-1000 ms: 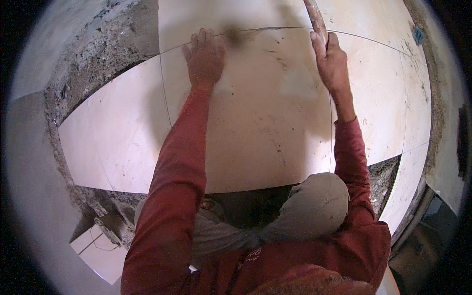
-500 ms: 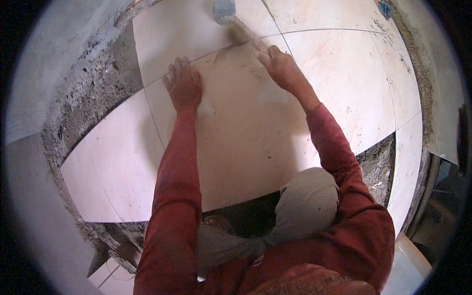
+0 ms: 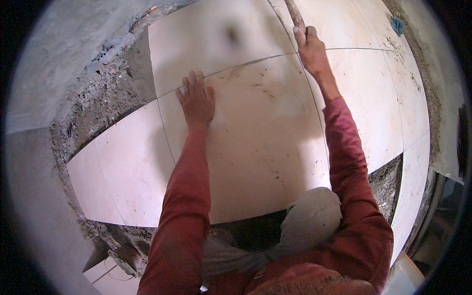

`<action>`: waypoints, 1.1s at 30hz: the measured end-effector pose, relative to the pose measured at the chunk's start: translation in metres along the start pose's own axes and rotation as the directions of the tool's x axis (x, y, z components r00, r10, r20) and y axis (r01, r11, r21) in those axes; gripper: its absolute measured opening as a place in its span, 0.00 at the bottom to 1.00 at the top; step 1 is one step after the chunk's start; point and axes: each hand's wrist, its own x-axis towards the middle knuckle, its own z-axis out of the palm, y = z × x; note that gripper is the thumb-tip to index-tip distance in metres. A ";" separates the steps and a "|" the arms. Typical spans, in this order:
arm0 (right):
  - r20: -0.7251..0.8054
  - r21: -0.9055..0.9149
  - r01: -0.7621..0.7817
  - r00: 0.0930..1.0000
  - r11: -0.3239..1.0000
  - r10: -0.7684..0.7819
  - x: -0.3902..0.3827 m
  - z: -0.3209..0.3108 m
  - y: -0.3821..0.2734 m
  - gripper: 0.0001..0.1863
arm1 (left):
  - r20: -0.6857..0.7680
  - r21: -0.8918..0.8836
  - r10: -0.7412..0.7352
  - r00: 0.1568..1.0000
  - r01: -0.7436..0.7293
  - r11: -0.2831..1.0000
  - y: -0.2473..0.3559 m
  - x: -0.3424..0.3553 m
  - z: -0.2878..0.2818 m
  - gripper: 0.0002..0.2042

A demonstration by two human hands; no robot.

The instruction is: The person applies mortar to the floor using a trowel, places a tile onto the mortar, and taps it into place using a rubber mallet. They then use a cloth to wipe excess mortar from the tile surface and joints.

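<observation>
My left hand (image 3: 196, 103) lies on a pale beige floor tile (image 3: 246, 147), fingers spread near the joint with the tile above it. My right hand (image 3: 313, 54) grips a worn wooden handle (image 3: 295, 12), raised over the tiles toward the upper right; the tool's head is out of view beyond the upper edge. A blurred dark shadow falls on the upper tile (image 3: 187, 44). My grey-trousered knee (image 3: 312, 214) rests at the lower edge of the middle tile.
Rough bare mortar (image 3: 98, 93) runs along the upper left beside a grey wall (image 3: 34, 73). A small blue object (image 3: 397, 25) lies at the upper right. Cut tile pieces (image 3: 108, 275) lie at the lower left. A pipe (image 3: 423, 211) runs along the right side.
A mallet head showed over the upper tile half a second ago; my right hand has since raised it up and right, out of view. My left hand stays on the tile.
</observation>
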 end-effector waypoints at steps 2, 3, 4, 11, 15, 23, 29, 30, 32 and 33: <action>-0.040 -0.097 0.064 0.997 0.993 -0.068 0.042 0.036 0.031 0.32 | -0.007 -0.029 0.012 1.000 -0.012 1.000 0.014 0.005 0.003 0.28; -0.057 -0.151 0.089 0.993 0.984 -0.099 0.065 0.048 0.047 0.32 | -0.014 -0.053 0.011 1.000 -0.012 0.999 0.021 0.006 0.003 0.28; 0.037 -0.128 0.102 0.995 0.987 -0.098 0.085 0.055 0.054 0.32 | -0.015 -0.074 0.009 1.000 -0.010 0.997 0.025 0.004 0.005 0.28; -0.060 -0.062 0.150 0.986 0.987 -0.153 0.109 0.098 -0.011 0.34 | 0.071 -0.041 -0.034 0.997 0.037 0.998 0.017 0.006 -0.011 0.29; 0.197 -0.035 0.197 0.963 0.980 -0.186 0.141 0.103 0.006 0.34 | 0.030 -0.112 -0.017 0.999 0.021 0.993 0.021 0.007 -0.006 0.29; -0.080 -0.115 0.109 0.990 0.987 -0.119 0.120 0.123 0.009 0.34 | 0.056 -0.134 -0.021 0.998 0.029 0.991 0.025 0.009 -0.005 0.30; 0.094 -0.050 0.082 0.993 0.995 -0.077 0.132 0.088 -0.034 0.33 | -0.006 -0.136 -0.028 1.000 0.027 0.990 0.009 0.004 -0.005 0.32; -0.042 -0.068 0.087 0.995 0.994 -0.090 0.125 0.092 -0.027 0.32 | -0.022 -0.154 -0.031 0.999 0.027 0.988 0.011 0.005 -0.004 0.32; -0.179 -0.084 0.065 0.981 0.994 -0.079 0.112 0.098 -0.019 0.31 | -0.039 -0.190 -0.024 0.999 0.016 0.982 0.019 0.005 -0.010 0.33; -0.180 -0.081 0.051 0.981 0.995 -0.065 0.111 0.109 -0.010 0.31 | -0.009 -0.180 -0.037 0.999 0.035 0.983 0.020 0.002 -0.010 0.34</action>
